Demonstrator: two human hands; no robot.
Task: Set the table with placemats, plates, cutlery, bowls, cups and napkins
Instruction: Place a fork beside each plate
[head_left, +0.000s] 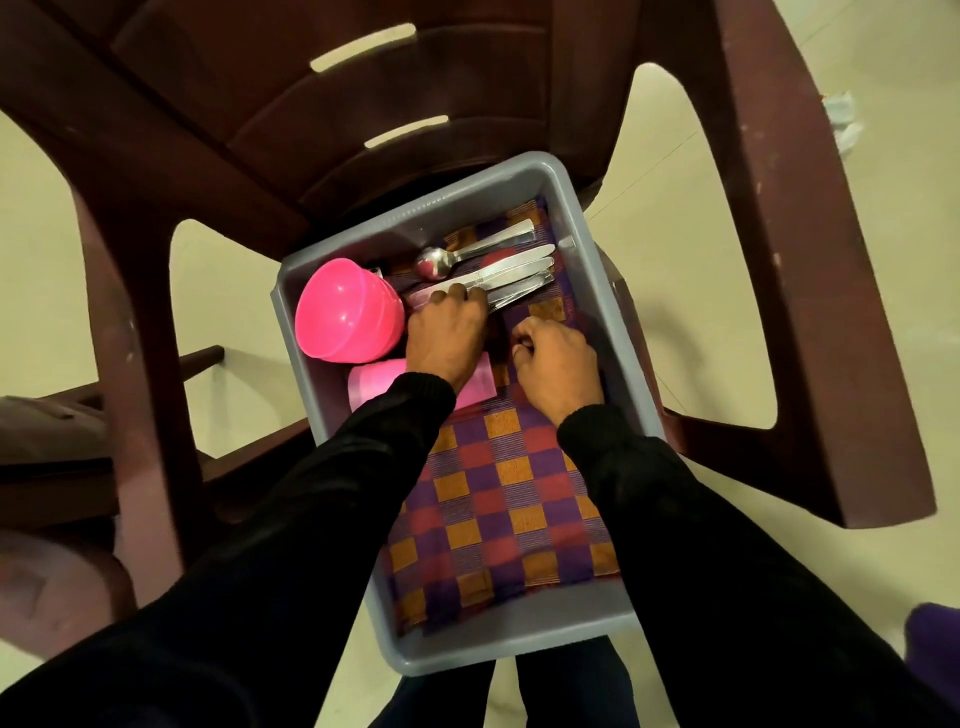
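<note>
A grey plastic tub (597, 249) sits on the seat of a dark brown plastic chair. Inside it lies a checked purple, orange and red cloth (498, 509). At the tub's far end a bundle of steel cutlery (504, 270), knives and a spoon among it, lies on that cloth. My left hand (447, 338) reaches in and its fingers curl over the cutlery handles. My right hand (558, 364) is curled on the cloth beside it, gripping a fold. Stacked pink bowls (343, 312) lie tipped at the tub's left, and a pink cup (374, 384) lies partly under my left wrist.
The brown chair (363, 104) has its backrest beyond the tub and an armrest (810, 260) to the right. Another brown furniture piece (52, 441) stands at the left. Pale tiled floor (883, 571) surrounds it, with my legs below the tub.
</note>
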